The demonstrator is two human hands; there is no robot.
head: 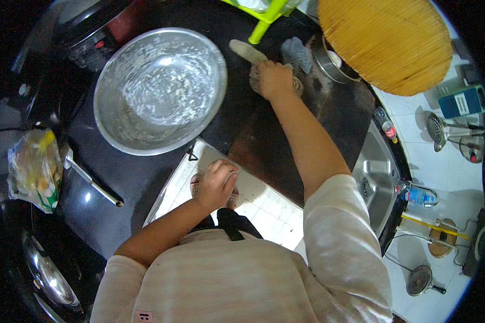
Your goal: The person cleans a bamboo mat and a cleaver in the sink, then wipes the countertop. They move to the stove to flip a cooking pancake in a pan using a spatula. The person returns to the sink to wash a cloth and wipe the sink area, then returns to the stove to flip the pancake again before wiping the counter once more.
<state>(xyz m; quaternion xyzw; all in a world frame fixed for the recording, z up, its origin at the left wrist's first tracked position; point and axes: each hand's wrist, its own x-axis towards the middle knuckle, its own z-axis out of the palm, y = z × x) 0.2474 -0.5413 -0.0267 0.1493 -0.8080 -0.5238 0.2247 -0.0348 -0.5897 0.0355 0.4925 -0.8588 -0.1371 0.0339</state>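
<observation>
My right hand [274,78] reaches out over the dark countertop, its fingers curled around a pale, round-ended long utensil [244,49]. The utensil's other end is hidden by the hand. Beneath the fist, a brownish textured item [297,86] shows partly on either side; what it is, I cannot tell. My left hand [217,182] hovers in front of my body, below the counter's front edge, with fingers bent. Whether anything sits inside its curl is unclear. Left of my right hand stands a large metal basin [167,91], its inside smeared with whitish residue.
A grey cloth [297,54] lies beside a round metal container [331,60]. A round wooden board [388,44] stands at the upper right, near a green rack [266,20]. Left are a metal-handled utensil [93,183] and a plastic bag [36,171]. A steel sink [372,173] is right.
</observation>
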